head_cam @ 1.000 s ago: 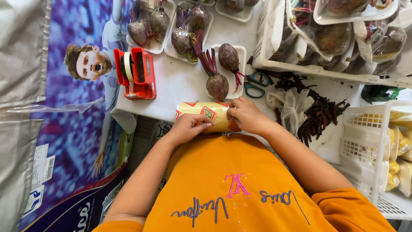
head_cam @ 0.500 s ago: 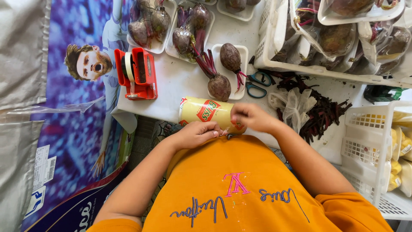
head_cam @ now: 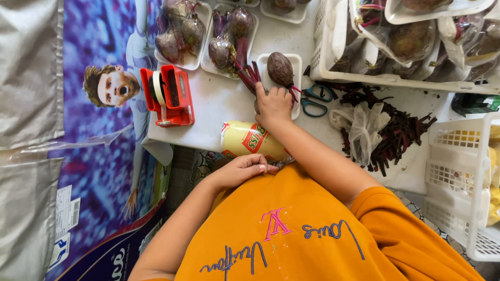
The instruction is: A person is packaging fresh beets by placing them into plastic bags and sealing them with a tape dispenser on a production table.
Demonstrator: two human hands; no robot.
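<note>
- Right hand [head_cam: 273,105] moved off roll [head_cam: 251,140] onto beet [head_cam: 259,101] in white tray [head_cam: 297,65], grip closed on it.
- Left hand [head_cam: 240,170] rests open beside roll.
- Second beet [head_cam: 279,68] in tray.

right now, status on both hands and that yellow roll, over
Right hand on a beetroot in the white foam tray. Left hand rests by the yellow roll at the table edge. Scissors lie beside the tray.

Lighting: bright, even daylight; source not visible. Shadows: soft and short, 1 under the right hand [head_cam: 273,104]. Glare: mild sheen on the plastic-wrapped trays [head_cam: 416,41]. Focus: sharp centrally, slight softening at borders. Distortion: wide-angle stretch towards corners.
</note>
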